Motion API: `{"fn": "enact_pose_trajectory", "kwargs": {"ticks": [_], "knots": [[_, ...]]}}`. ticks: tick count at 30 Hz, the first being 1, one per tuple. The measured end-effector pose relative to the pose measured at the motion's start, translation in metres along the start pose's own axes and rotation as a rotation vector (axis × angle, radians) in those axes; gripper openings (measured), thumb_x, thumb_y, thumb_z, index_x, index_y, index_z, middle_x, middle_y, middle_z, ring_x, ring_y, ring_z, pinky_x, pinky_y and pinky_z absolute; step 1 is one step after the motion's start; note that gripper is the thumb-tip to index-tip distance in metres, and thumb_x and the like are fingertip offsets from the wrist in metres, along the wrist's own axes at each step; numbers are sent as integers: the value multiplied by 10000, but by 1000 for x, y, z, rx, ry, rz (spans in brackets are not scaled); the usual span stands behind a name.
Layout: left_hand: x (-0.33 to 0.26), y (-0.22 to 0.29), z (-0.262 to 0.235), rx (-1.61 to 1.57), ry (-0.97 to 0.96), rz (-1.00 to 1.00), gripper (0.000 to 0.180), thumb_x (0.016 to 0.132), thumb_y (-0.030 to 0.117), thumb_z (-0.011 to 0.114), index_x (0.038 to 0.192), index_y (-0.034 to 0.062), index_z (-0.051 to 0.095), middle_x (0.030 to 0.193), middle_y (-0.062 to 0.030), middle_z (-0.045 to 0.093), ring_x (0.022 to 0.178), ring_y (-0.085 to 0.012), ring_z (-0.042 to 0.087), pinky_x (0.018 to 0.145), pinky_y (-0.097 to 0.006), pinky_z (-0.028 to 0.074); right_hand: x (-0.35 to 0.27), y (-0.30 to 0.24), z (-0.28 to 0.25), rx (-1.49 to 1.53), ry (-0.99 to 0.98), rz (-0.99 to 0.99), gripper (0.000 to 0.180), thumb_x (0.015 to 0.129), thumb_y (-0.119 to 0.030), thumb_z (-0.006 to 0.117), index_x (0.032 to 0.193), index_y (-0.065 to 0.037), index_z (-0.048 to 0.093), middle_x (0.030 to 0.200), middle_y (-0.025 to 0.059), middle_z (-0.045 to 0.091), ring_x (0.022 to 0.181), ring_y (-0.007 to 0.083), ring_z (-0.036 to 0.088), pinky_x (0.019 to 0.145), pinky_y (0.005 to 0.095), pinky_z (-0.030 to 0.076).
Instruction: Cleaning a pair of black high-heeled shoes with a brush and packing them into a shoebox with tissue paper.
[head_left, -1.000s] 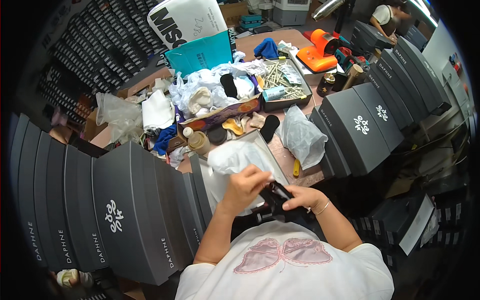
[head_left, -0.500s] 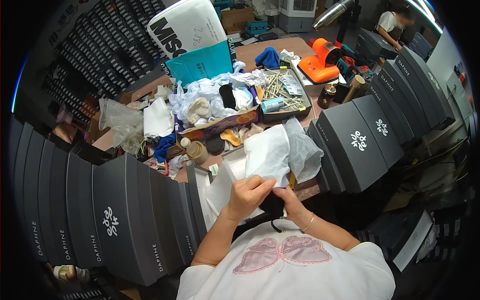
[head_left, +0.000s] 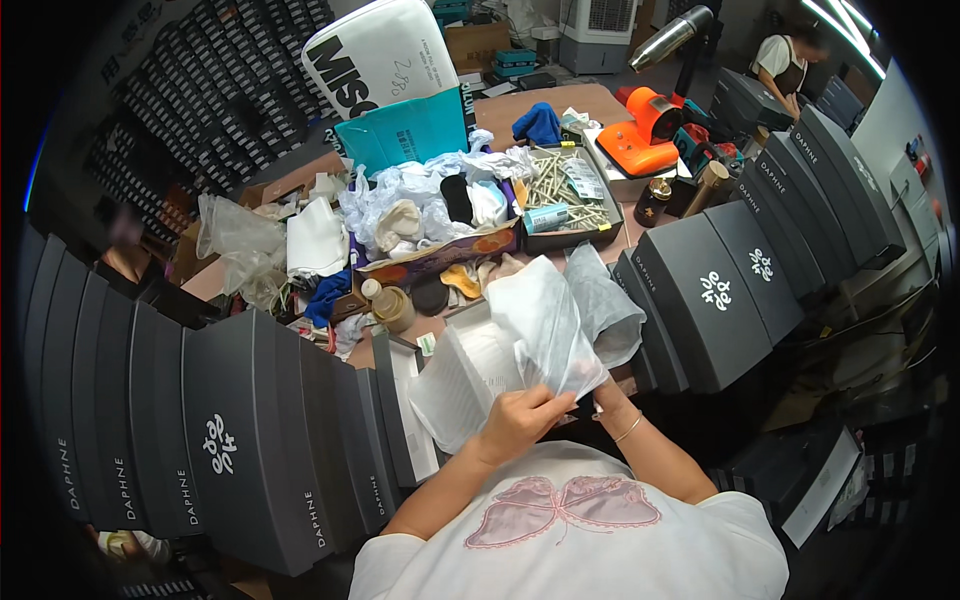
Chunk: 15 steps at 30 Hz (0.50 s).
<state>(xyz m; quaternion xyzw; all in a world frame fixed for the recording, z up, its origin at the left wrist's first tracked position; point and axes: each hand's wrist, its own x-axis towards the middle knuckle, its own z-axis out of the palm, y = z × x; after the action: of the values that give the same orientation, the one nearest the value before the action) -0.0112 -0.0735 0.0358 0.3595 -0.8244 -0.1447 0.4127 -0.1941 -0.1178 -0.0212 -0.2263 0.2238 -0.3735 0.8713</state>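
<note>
A thin white translucent bag (head_left: 540, 310) spreads out in front of me. My left hand (head_left: 525, 422) is closed, thumb and fingers pinching the bag's near edge. At the bag's near right corner is my right hand (head_left: 610, 398), a bracelet on its wrist. The bag covers its fingers, which show only as a faint tint through the white material, so their grip is hidden. A second translucent bag (head_left: 610, 310) lies just right of the first. To the left, white wrapping paper (head_left: 455, 390) stands in an open shoe box (head_left: 405, 410).
Dark grey shoe boxes (head_left: 240, 440) stand stacked at left and more boxes (head_left: 690, 290) at right. Behind are a carton of crumpled tissue (head_left: 420, 200), a tray of sticks (head_left: 570, 190), a bottle (head_left: 392, 305) and an orange device (head_left: 640, 135). A co-worker (head_left: 785, 65) sits far right.
Both hands have moved slightly right, the right one up to the bag's corner. The black item between my hands is no longer visible. The bag has swung toward the right hand.
</note>
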Motion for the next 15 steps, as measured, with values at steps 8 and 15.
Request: {"fn": "enact_pose_trajectory", "kwargs": {"ticks": [8,15], "knots": [[-2,2,5,4,36,-17,237,731,52,728,963,59,677,641,-53,486,507,-190,536,448,-316,408,26,22,-1,-356,-1,-123,412,873,-162,649,1237,-16,523,1080,82,620,926,171,595,777,295,507],[-7,11,5,2,-1,47,243,725,62,703,963,55,652,649,-50,473,523,-193,540,468,-313,425,40,31,4,-347,141,-219,438,857,-163,674,1237,-4,525,1048,78,623,874,168,600,736,284,510]]}}
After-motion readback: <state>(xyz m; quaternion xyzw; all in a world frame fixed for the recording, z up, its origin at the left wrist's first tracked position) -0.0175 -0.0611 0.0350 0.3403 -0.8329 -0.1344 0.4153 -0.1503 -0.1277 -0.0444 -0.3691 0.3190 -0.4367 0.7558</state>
